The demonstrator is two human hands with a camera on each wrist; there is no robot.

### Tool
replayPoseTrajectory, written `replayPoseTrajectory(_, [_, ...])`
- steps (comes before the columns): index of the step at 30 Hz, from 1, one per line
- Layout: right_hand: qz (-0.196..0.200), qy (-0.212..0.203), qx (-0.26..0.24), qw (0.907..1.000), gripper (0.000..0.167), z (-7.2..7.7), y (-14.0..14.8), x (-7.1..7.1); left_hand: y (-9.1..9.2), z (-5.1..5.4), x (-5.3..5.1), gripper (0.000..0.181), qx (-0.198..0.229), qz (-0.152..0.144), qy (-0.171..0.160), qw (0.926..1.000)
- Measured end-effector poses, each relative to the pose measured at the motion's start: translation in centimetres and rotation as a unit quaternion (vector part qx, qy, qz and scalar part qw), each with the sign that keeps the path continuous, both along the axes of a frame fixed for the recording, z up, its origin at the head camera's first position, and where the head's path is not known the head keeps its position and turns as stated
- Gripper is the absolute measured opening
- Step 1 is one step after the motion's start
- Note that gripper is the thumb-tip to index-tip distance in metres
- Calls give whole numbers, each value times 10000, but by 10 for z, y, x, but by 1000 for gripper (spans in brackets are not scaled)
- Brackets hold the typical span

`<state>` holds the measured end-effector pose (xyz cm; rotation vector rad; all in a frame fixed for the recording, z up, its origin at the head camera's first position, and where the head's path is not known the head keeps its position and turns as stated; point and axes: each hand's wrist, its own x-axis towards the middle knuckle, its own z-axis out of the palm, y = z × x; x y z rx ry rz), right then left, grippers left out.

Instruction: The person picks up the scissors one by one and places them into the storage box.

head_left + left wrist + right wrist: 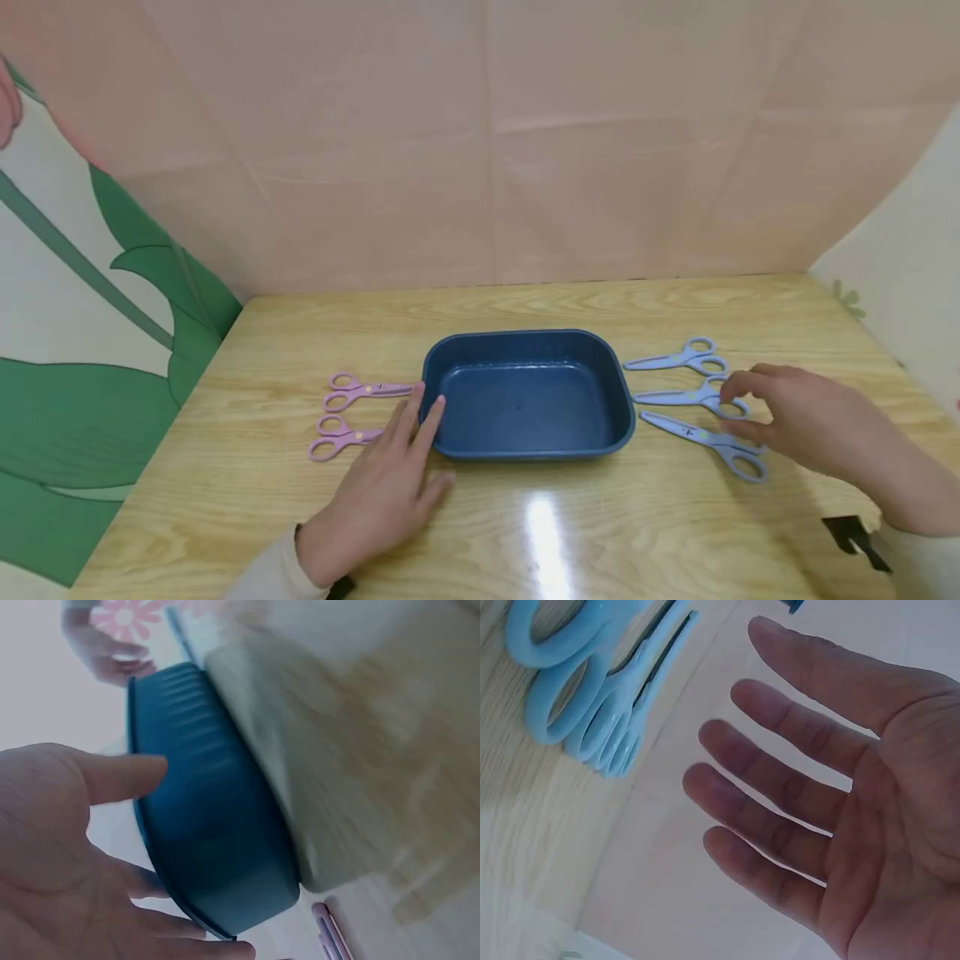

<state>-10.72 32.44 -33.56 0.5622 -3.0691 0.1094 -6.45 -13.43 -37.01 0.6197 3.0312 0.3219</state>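
Observation:
A dark blue tray (525, 456) stands on the wooden table, its side showing in the left wrist view (217, 802). My left hand (382, 483) lies at its left rim with fingers extended, beside two pink scissors (341, 402) (341, 439). Right of the tray lie three blue scissors: the far one (675, 360), the middle one (682, 398) and the near one (697, 435). Over the handles of the middle and near ones is my right hand (817, 425), thumb and fingers apart; the right wrist view shows this hand (802, 787) holding nothing, beside blue handles (562, 697).
A pinkish sheet (487, 167) hangs behind the table's back edge. Patterned panels with green leaves (187, 292) stand at the left, and a pale one (915, 225) at the right. Bare wood (600, 517) shows in front of the tray.

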Motion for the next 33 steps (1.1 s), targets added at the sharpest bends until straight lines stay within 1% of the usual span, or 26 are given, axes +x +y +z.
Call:
replayPoseTrajectory(2, [-65,-118,-59,9999,30,-2,3,1,0,2,1,94,426,48,-275,9987])
replayPoseTrajectory(4, [-177,-162,-239,9994,28,-6,6,2,0,5,2,100,834,114,-458,9954])
replayPoseTrajectory(5, [-228,-137,-375,9989,26,-8,7,3,-1,6,2,101,1051,160,-528,9929])
replayPoseTrajectory(7, [-277,79,-615,9977,22,-13,11,5,0,7,1,99,1527,258,-675,9856])
replayPoseTrajectory(8, [-308,187,-756,9965,21,-16,13,6,1,7,1,98,1784,337,-780,9803])
replayPoseTrajectory(9, [-326,283,-911,9949,21,-19,16,8,1,6,0,95,2065,435,-892,9734])
replayPoseTrajectory(10, [-324,341,-1055,9933,21,-23,18,8,1,6,-1,93,2363,530,-982,9653])
replayPoseTrajectory(11, [-320,379,-1182,9917,22,-26,20,9,1,5,-2,90,2680,658,-1106,9548])
replayPoseTrajectory(12, [-317,400,-1288,9904,23,-29,22,10,1,5,-3,88,2983,798,-1237,9430])
replayPoseTrajectory(13, [-333,334,-1397,9891,24,-32,23,10,2,4,-4,86,3283,941,-1343,9302])
replayPoseTrajectory(15, [-381,150,-1649,9855,26,-38,24,11,3,2,-6,83,3894,1159,-1514,9011])
replayPoseTrajectory(16, [-394,80,-1719,9843,27,-40,25,12,4,1,-7,81,4187,1246,-1614,8849])
replayPoseTrajectory(18, [-391,27,-1812,9827,29,-42,26,12,7,-1,-8,77,4841,1353,-1930,8427])
replayPoseTrajectory(19, [-394,5,-1844,9821,30,-44,27,12,9,-2,-8,75,5149,1371,-2091,8200])
replayPoseTrajectory(21, [-382,63,-1844,9821,31,-45,28,12,12,-4,-8,71,5650,1443,-2390,7764])
replayPoseTrajectory(22, [-371,92,-1824,9825,31,-46,28,12,13,-5,-8,69,5837,1504,-2513,7573])
replayPoseTrajectory(23, [-372,96,-1795,9830,31,-46,28,11,14,-7,-8,67,5983,1553,-2609,7415])
replayPoseTrajectory(24, [-373,78,-1749,9838,30,-46,27,10,14,-8,-8,66,6050,1628,-2648,7330])
replayPoseTrajectory(25, [-358,67,-1667,9853,30,-45,26,9,13,-9,-8,64,6104,1684,-2662,7268])
replayPoseTrajectory(28, [-279,-52,-1366,9902,29,-41,24,5,12,-12,-9,61,6225,1763,-2644,7152])
replayPoseTrajectory(30, [-243,-198,-1113,9933,30,-36,24,1,12,-12,-9,60,6300,1737,-2628,7098])
replayPoseTrajectory(33, [-208,-466,-825,9953,30,-29,26,-3,12,-13,-9,60,6342,1686,-2614,7078])
